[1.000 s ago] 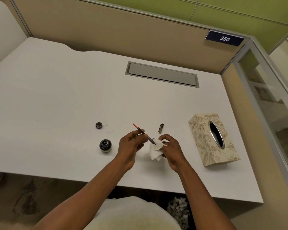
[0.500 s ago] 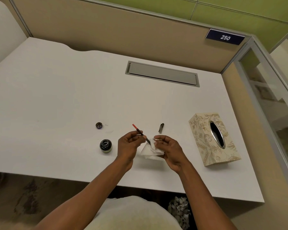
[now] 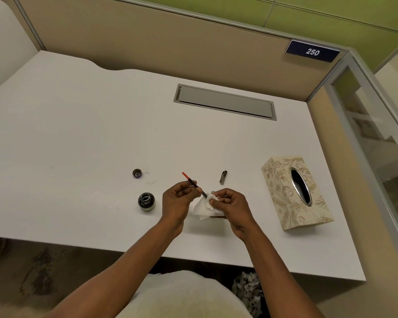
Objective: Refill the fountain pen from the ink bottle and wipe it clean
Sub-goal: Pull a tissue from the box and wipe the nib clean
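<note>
My left hand (image 3: 178, 201) pinches the thin inner part of the fountain pen (image 3: 193, 182), dark with a red rear end that points up and left. Its nib end is buried in a white tissue (image 3: 205, 206) that my right hand (image 3: 231, 204) pinches around it. The open ink bottle (image 3: 146, 201) stands on the white desk (image 3: 78, 145) left of my left hand. Its cap (image 3: 137, 173) lies further back. A dark pen piece with a clip (image 3: 223, 177) lies behind my right hand. Another metal piece (image 3: 213, 192) peeks out by the tissue.
A floral tissue box (image 3: 294, 191) stands at the right. A grey cable hatch (image 3: 224, 102) is set in the desk at the back. A beige partition with a sign reading 250 (image 3: 312, 51) closes the far side. A bin of crumpled paper (image 3: 247, 292) sits under the desk's front edge.
My right hand has closed the tissue around the pen's nib end and shifted slightly, and the pen has slid a little within the tissue. The bottle, cap and clipped piece stay put.
</note>
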The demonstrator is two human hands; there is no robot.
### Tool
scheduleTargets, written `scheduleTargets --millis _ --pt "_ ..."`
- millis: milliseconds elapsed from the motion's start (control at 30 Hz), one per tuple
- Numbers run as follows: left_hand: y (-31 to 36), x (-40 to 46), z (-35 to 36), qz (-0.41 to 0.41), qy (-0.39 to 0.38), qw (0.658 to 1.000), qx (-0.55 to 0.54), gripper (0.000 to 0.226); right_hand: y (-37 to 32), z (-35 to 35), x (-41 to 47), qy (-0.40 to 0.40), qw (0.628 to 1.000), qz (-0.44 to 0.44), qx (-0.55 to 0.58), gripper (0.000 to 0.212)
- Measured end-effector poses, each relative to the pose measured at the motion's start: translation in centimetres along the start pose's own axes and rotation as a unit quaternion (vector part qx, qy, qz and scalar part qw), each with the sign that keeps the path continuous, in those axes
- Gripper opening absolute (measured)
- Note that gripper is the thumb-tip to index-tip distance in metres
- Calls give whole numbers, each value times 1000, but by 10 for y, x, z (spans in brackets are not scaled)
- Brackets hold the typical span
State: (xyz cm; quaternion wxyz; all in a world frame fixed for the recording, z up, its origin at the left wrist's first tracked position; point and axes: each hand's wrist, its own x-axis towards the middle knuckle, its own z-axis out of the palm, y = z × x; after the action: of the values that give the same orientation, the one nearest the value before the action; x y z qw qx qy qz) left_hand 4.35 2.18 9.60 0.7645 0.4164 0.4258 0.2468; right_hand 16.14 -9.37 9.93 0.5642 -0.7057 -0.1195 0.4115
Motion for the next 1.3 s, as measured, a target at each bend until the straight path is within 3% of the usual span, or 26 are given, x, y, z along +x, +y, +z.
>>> scheduleTargets --millis 233,433,800,933,1067,1300 --pt "6 9 -4 -12 22 999 -42 24 0 -8 3 34 996 18 76 19" --pt "5 4 0 -44 -4 996 -71 22 6 -8 9 72 992 44 92 26" --pt "-1 6 0 -19 9 1000 -17 19 -3 -1 8 3 982 61 178 12" --pt "-3 6 1 -14 11 1000 0 18 1 -1 10 2 986 68 155 5" --pt "-5 6 1 -10 15 1000 1 19 3 -1 10 -6 987 67 148 26" --pt "-6 6 2 0 15 1000 19 19 3 0 8 -1 998 45 43 14"
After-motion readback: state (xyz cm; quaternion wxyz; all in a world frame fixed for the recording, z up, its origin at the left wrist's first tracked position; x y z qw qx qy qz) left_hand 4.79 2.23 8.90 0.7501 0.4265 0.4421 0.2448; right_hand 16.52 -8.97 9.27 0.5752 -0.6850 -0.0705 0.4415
